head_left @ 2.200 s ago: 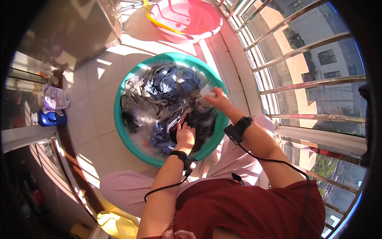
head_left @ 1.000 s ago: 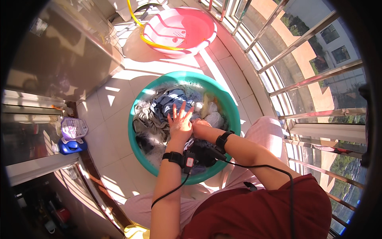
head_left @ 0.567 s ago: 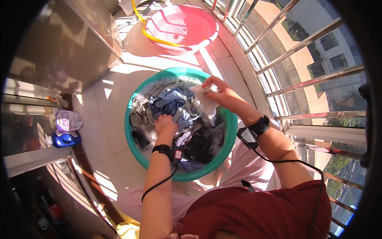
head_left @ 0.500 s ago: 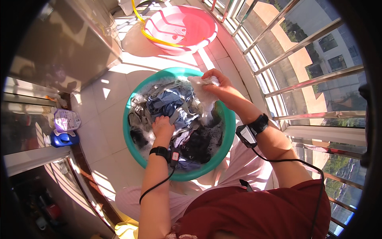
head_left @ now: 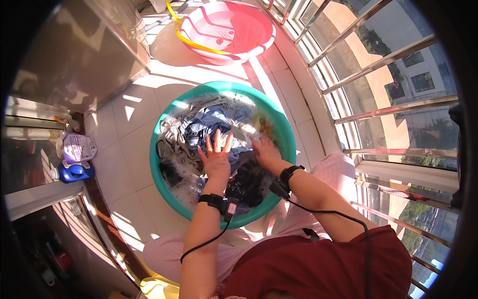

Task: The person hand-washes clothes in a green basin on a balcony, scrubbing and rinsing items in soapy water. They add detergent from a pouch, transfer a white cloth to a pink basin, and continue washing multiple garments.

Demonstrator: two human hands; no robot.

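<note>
A teal wash basin (head_left: 164, 182) sits on the tiled floor in front of me, full of soapy water and wet clothes (head_left: 211, 124), blue, grey and dark. My left hand (head_left: 215, 156) lies flat on the blue garment with fingers spread. Just to its right, my right hand (head_left: 265, 150) presses into the laundry, its fingers curled down among the cloth. Both wrists wear black bands with cables.
A pink basin (head_left: 226, 30) with a yellow hoop stands beyond the teal one. Metal balcony railing (head_left: 358, 84) runs along the right. At the left stand a blue bottle (head_left: 74, 171) and a purple-white detergent pouch (head_left: 78, 147) by a door frame. My knees in pink flank the basin.
My right hand has come back from the basin's far rim to the middle. My left hand has opened flat on the blue garment. The view has shifted slightly.
</note>
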